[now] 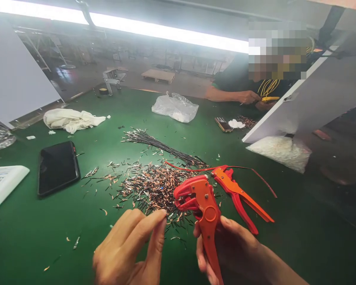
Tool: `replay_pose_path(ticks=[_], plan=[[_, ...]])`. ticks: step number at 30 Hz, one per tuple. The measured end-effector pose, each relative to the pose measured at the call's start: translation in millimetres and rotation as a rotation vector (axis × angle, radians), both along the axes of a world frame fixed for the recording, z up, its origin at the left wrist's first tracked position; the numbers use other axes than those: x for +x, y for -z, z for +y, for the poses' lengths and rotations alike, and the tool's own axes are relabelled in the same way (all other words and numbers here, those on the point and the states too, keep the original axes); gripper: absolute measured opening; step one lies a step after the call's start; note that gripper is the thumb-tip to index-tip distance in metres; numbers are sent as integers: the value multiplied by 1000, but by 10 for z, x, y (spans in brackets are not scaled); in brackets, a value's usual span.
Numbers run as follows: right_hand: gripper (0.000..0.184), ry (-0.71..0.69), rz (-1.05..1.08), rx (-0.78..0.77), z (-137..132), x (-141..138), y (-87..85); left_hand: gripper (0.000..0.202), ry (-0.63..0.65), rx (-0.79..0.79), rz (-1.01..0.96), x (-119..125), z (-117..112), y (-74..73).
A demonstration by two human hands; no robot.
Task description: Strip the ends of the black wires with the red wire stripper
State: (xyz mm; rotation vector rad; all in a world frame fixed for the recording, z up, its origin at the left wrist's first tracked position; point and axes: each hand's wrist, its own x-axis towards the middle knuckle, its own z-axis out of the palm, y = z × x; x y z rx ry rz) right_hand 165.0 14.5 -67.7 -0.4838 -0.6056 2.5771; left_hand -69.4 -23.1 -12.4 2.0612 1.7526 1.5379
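Note:
My right hand (225, 249) grips an orange and red wire stripper (203, 206) by its handles, jaws up and toward the left. My left hand (130, 247) is beside it, thumb and forefinger pinched together near the jaws; what they hold is too thin to make out. Just beyond lies a heap of stripped wire bits (152, 186) on the green table (23, 233). A second orange stripper (240, 194) lies flat to the right, with a thin red wire (256, 174) by it. A bundle of dark wires (163, 146) lies further back.
A black phone (57, 168) and a white box (1, 184) lie at the left. A white cloth (71, 120) and a plastic bag (175, 107) are farther back. Another person (243, 93) works across the table. A white board (308, 103) and a bag of white bits (281, 152) stand right.

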Motion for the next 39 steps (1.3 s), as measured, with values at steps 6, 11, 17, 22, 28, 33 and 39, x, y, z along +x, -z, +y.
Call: replay_pose_path(ticks=[6, 11, 17, 22, 28, 33, 39], plan=[[62, -30, 21, -55, -12, 4, 20, 23, 161, 20, 133, -101, 20, -34], [62, -26, 63, -71, -26, 15, 61, 18, 46, 22, 162, -76, 18, -59], [60, -35, 61, -73, -43, 20, 67, 19, -77, 47, 226, -34, 36, -55], [60, -11, 72, -96, -62, 17, 84, 23, -100, 38, 241, -18, 34, -32], [59, 4, 70, -75, -78, 6, 104, 22, -95, 3, 201, -7, 16, -57], [57, 38, 52, -40, -82, -2, 143, 21, -69, -9, 198, 7, 22, -59], [58, 37, 30, 120, -43, 1, 131, 19, -92, -9, 203, -2, 29, -63]])
